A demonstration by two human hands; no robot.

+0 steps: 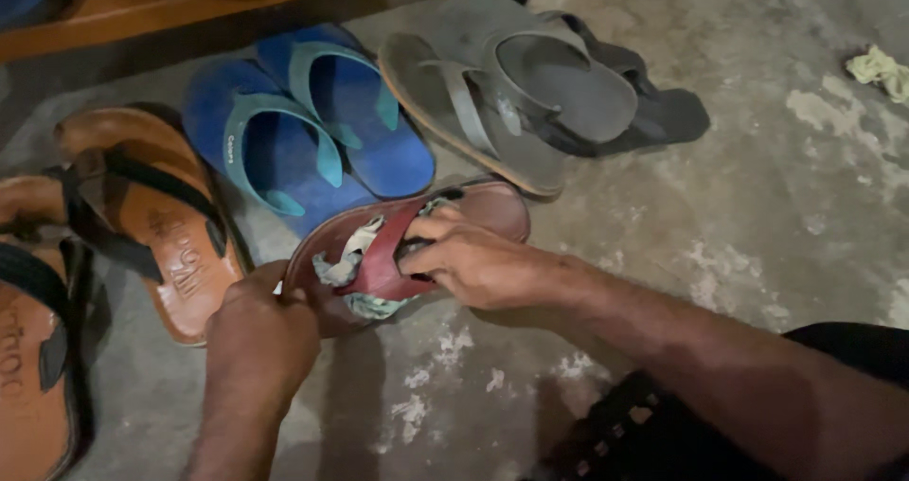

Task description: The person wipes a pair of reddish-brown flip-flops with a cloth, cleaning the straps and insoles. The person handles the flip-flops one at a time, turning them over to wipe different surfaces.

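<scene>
A maroon sandal (492, 206) lies on the concrete floor (776, 206) in front of me. My left hand (260, 334) grips its near end at the edge. My right hand (473, 263) presses a pale greenish cloth (346, 263) onto the footbed, with the fingers tucked under the red strap (388, 254). Part of the cloth is hidden under the strap and my fingers.
A blue pair of slippers (312, 131) lies just behind the maroon sandal, a grey and black pile of sandals (540, 93) to the right of it. Tan leather sandals (142, 216) lie at the left. A crumpled cloth (881, 69) sits far right. A wooden ledge (142, 8) runs along the back.
</scene>
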